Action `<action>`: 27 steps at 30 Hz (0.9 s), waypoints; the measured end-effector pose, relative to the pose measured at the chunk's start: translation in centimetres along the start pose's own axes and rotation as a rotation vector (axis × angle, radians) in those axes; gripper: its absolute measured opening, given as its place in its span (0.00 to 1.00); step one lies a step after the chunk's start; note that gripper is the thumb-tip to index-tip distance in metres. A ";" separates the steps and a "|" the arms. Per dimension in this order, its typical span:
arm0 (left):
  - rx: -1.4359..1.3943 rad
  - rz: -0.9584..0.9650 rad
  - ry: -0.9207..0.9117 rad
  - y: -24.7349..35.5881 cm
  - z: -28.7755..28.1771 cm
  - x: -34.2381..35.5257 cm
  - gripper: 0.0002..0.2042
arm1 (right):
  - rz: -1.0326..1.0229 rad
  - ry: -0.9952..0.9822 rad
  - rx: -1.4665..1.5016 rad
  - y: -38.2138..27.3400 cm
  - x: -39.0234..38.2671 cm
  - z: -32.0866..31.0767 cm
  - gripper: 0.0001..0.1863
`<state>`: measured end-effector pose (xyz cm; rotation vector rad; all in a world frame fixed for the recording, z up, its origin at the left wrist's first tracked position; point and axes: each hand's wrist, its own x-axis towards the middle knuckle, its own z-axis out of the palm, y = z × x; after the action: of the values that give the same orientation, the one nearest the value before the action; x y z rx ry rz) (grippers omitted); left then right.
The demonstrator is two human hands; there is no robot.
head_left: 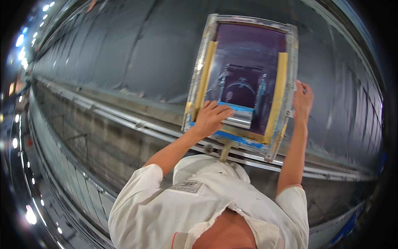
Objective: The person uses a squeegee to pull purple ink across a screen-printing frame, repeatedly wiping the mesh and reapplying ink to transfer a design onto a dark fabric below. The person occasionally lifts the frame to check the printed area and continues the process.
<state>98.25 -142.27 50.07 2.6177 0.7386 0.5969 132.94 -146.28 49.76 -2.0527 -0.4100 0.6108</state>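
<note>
A screen-printing frame [292, 54] with a pale metal rim and dark purple mesh [251, 39] lies in front of me. My left hand [210, 118] is closed on a squeegee [241, 118], a metal blade with blue along its far edge, low on the mesh. Beyond the blade, a dark panel [238, 89] carries a pale curved pattern. At the frame's right side my right hand [303, 99] has its fingers curled against the rim. Its fingertips are partly hidden, and the grip looks light.
Yellow strips [277, 91] line the mesh's sides, and blue ink [240, 139] smears its near end. Under the frame spreads a long table with a dark grey surface [161, 54]. A metal rail [120, 115] runs along its near edge, close to my waist. Bright lights show far left.
</note>
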 end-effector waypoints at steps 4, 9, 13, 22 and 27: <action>0.002 -0.074 -0.030 -0.8 -0.7 0.3 0.22 | 0.033 -0.102 0.235 1.5 -0.9 1.1 0.10; 0.131 -0.088 0.004 -2.6 -2.4 0.3 0.19 | -0.059 -0.097 0.340 6.2 -1.8 6.5 0.10; 0.128 -0.069 -0.077 -0.6 -2.3 -1.9 0.20 | 0.048 -0.092 0.408 6.8 -1.4 5.7 0.12; 0.057 0.007 -0.215 -5.1 -1.6 -0.4 0.22 | 0.050 -0.018 -0.037 7.0 -0.3 6.8 0.12; 0.002 0.035 -0.082 -10.9 0.8 9.6 0.10 | -0.485 -0.061 -0.280 3.0 0.8 7.1 0.21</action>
<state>101.61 -128.37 47.48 2.6441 0.6707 0.4960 129.72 -142.52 43.84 -2.0872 -1.0406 0.3312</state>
